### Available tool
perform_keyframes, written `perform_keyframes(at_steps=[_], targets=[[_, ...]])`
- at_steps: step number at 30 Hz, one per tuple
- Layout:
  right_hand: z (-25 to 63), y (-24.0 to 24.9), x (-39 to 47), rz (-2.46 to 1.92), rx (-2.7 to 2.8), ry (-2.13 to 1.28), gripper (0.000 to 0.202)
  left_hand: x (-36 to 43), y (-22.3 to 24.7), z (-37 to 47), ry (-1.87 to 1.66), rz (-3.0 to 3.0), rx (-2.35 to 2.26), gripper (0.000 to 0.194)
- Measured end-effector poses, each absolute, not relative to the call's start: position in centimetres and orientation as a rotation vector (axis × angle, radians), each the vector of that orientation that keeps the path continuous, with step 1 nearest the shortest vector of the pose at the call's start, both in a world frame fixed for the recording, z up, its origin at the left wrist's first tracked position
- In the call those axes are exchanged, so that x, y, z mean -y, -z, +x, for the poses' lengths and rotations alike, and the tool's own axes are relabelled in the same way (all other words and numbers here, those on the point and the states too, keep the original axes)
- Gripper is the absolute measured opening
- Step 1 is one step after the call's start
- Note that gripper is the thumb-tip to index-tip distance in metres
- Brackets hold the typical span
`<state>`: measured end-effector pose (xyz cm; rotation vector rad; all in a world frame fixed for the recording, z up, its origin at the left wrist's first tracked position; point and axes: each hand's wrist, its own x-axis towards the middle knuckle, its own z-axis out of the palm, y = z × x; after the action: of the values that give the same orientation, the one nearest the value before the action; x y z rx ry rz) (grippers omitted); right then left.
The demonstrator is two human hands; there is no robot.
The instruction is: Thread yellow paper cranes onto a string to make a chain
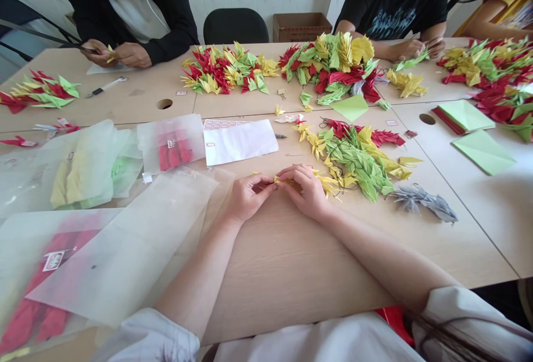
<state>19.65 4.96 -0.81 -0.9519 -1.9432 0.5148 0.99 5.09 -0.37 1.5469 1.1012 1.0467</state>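
Pale sleeves showed at lower left and lower right. Mid-frame, the left hand and right hand pinched a yellow paper between their fingertips, which partly hid it; folded paper strands lay just beside the right hand, right of centre.

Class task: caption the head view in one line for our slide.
Left hand and right hand pinch a small yellow paper piece beside a pile of green, yellow and red origami.

Yellow piece largely behind fingers
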Motion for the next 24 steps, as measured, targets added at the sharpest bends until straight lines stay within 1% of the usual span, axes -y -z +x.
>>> perform_keyframes(at_steps=[4,8,15,21,24], targets=[[19.60,0.68,-5.04,-0.928,1.951,-0.523,0.005,-4.91,0.47,1.26,-1.086,1.586,-1.125,0.018],[19.51,0.75,-4.99,-0.922,1.963,-0.508,0.004,-4.70,0.32,1.42,-1.116,1.557,-1.081,0.025],[19.51,1.18,-4.58,-0.996,1.865,-0.533,0.002,-4.82,0.68,1.22,-1.029,1.532,-1.072,0.020],[19.42,1.48,-4.22,-1.039,1.768,-0.578,0.019,-4.97,0.47,1.14,-1.052,1.360,-1.035,0.023],[19.40,1.57,-4.20,-1.057,1.710,-0.609,0.024,-4.97,0.26,1.17,-1.053,1.302,-1.042,0.026]])
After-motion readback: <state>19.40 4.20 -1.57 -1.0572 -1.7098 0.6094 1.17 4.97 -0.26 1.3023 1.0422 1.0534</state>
